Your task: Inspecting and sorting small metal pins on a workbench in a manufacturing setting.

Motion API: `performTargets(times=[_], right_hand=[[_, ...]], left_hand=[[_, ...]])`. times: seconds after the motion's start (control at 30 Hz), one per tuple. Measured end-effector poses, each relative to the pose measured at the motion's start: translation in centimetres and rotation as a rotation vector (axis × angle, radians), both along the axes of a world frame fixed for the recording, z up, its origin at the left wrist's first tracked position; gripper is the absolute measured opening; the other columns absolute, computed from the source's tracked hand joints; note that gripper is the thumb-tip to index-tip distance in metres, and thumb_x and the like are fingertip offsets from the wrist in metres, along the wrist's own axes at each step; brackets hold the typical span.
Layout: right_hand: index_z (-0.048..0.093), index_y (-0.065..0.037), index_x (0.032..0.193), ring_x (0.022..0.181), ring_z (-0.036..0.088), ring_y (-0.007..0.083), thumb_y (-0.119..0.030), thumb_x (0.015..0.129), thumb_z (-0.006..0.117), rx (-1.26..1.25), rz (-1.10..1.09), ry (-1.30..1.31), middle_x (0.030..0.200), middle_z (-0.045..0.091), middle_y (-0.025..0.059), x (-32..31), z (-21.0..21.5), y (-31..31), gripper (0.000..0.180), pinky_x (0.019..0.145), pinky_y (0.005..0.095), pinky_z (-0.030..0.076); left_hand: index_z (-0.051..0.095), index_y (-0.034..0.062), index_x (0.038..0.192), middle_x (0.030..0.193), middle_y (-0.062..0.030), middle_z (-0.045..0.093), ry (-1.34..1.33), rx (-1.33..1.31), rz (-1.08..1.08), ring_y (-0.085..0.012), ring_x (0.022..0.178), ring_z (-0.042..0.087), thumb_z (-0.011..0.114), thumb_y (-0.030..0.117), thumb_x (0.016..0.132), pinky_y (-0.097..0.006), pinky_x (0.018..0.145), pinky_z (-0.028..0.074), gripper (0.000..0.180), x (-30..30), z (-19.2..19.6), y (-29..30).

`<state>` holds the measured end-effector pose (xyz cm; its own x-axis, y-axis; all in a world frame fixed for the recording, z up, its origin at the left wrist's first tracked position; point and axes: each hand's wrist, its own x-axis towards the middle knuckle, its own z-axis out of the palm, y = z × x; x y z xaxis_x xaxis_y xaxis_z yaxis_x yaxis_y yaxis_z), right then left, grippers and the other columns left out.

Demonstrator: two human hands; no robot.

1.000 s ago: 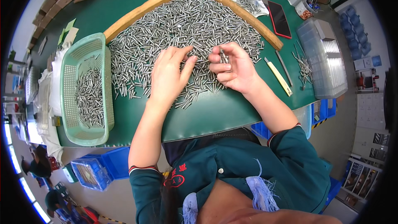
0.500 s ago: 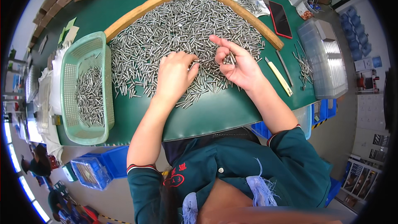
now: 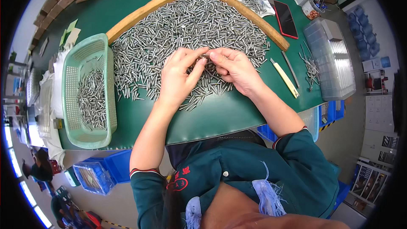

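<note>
A wide heap of small silvery metal pins (image 3: pixel 169 29) covers the green tabletop in front of me. Over its near part, my left hand (image 3: pixel 176 78) and my right hand (image 3: pixel 239 70) meet at their fingertips. Between the left thumb and forefinger is a metal pin (image 3: pixel 205 55), its other end at the right thumb and forefinger. The remaining right fingers curl toward the palm, whose contents are hidden now. Left of the heap stands a pale green plastic basket (image 3: pixel 109 101), with more pins (image 3: pixel 91 101) lying inside.
Two wooden strips (image 3: pixel 157 8) (image 3: pixel 250 17) border the heap's far side. To the right lie a utility knife (image 3: pixel 285 78), a thin metal bar (image 3: pixel 291 70), a red-edged phone (image 3: pixel 286 19), some longer rods (image 3: pixel 310 65) and a clear plastic case (image 3: pixel 330 63). Pins rest on crumpled white wrapping (image 3: pixel 265 2).
My right hand has moved left to meet the left one, and its extended forefinger has bent into a pinch. Pins showed in its palm earlier. My left fingertips have lifted toward it.
</note>
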<state>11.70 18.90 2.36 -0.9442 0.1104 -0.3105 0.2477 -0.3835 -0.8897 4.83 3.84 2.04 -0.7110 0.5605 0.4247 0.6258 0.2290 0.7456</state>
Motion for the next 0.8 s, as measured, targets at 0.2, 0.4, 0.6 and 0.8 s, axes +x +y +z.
performTargets(times=[0.2,0.4,0.6,0.8], right_hand=[[0.058,-0.009,0.083,0.045,0.033,-0.0002,-0.031,0.083,0.06,0.065,0.037,0.016,0.056,0.042,-0.0073,-0.08,0.05,-0.06,0.021,0.038,0.0152,0.021],[0.059,-0.009,0.084,0.048,0.034,-0.0004,-0.03,0.084,0.058,-0.009,0.015,0.023,0.058,0.043,-0.0078,-0.1,-0.1,0.1,0.022,0.038,0.0146,0.022],[0.061,-0.008,0.087,0.05,0.036,-0.0008,-0.028,0.085,0.057,0.01,0.021,0.041,0.059,0.044,-0.0082,0.06,0.31,0.01,0.02,0.038,0.0137,0.024],[0.06,-0.008,0.087,0.05,0.037,-0.0011,-0.026,0.085,0.057,0.023,0.009,0.075,0.061,0.047,-0.0076,0.14,0.56,-0.15,0.019,0.038,0.0133,0.025]], left_hand=[[0.064,0.0095,0.1,0.083,-0.0047,0.055,0.126,-0.053,-0.005,-0.0198,0.075,0.053,0.06,0.009,0.077,-0.031,0.068,0.043,0.024,0.39,-0.14,0.11],[0.06,0.0054,0.109,0.088,-0.0068,0.059,-0.343,0.085,-0.123,-0.011,0.074,0.055,0.056,0.008,0.083,-0.023,0.066,0.045,0.026,0.22,0.06,0.16],[0.057,0.0019,0.112,0.092,-0.0058,0.059,-0.753,0.294,-0.208,-0.0091,0.083,0.056,0.053,0.009,0.087,-0.021,0.076,0.046,0.027,0.38,-0.18,0.25],[0.056,0.0022,0.114,0.092,-0.0049,0.058,-0.821,0.299,-0.23,-0.0087,0.085,0.055,0.052,0.009,0.088,-0.021,0.078,0.045,0.028,0.38,0.05,0.13]])
